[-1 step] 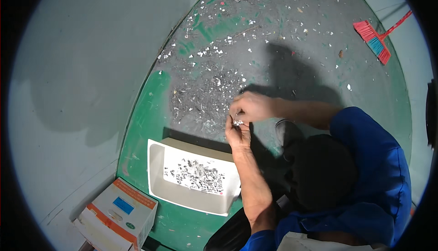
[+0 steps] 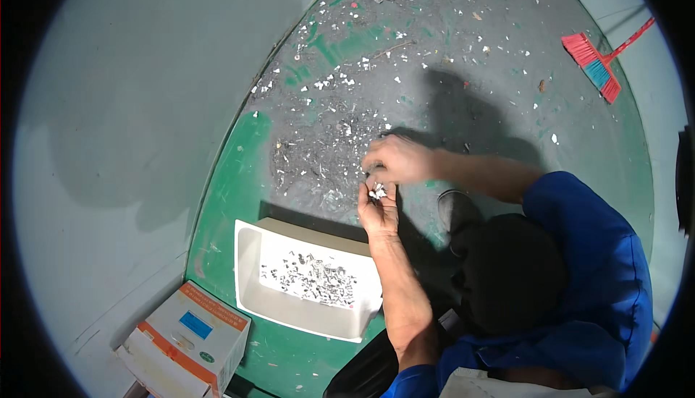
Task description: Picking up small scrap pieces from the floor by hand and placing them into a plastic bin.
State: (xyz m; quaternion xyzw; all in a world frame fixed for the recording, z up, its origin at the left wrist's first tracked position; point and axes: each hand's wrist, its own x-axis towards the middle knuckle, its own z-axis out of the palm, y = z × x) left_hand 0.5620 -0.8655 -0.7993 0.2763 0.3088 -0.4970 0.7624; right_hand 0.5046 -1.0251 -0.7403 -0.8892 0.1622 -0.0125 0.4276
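Furthest left on the floor, at its lower left corner against the wall, a white and orange carton sits just beside a pale tub. The tub lies near the floor's left edge, and its bottom carries a loose spread of small dark and whitish bits, thicker toward its right end, with a reddish speck by its lower right corner.

Beyond the tub's far edge, a patch of grey litter covers the middle of the floor. White scraps run up through it toward the floor's far end and left edge.

Next comes the left hand, off the tub's upper right corner, palm up and cupped, fingers curled around a little clump of white pieces. The right hand is just above it, knuckles uppermost and blurred; I can't tell whether its fingers pinch anything.

I'd judge this to be partway along: there's a fair scatter in the tub and a small lot in the palm, but plenty remains on the floor. At the floor's right edge, a red and blue broom stands well apart from the hands.
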